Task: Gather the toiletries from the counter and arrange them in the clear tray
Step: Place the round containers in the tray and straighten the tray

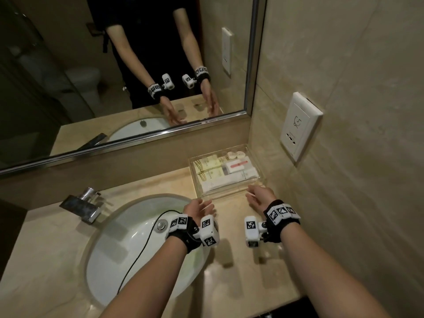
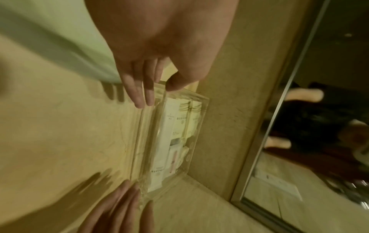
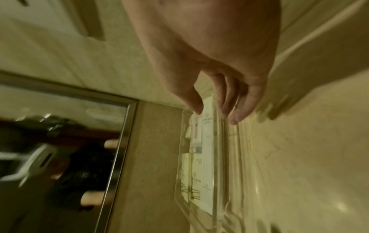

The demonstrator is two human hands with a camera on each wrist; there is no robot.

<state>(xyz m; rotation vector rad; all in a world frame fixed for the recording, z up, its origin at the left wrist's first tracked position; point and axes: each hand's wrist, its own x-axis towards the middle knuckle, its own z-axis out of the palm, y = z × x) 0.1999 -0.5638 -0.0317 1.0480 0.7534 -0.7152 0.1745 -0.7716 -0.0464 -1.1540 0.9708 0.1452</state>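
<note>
Both my forearms reach forward, wrists level. My left hand [image 1: 199, 207] and right hand [image 1: 260, 196] are relaxed, fingers straight, gripping nothing, palms facing inward.

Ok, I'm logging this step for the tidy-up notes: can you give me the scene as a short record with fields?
place: bathroom counter in the corner below the mirror
clear tray: on the counter against the back ledge, near the right wall
tray contents: white packets and boxes lying flat, one with a pink stripe, two round caps at the back
left hand: open, by the tray's near left corner
right hand: open, at the tray's near right corner
loose toiletries on counter: none visible
sink: left of the tray
</note>
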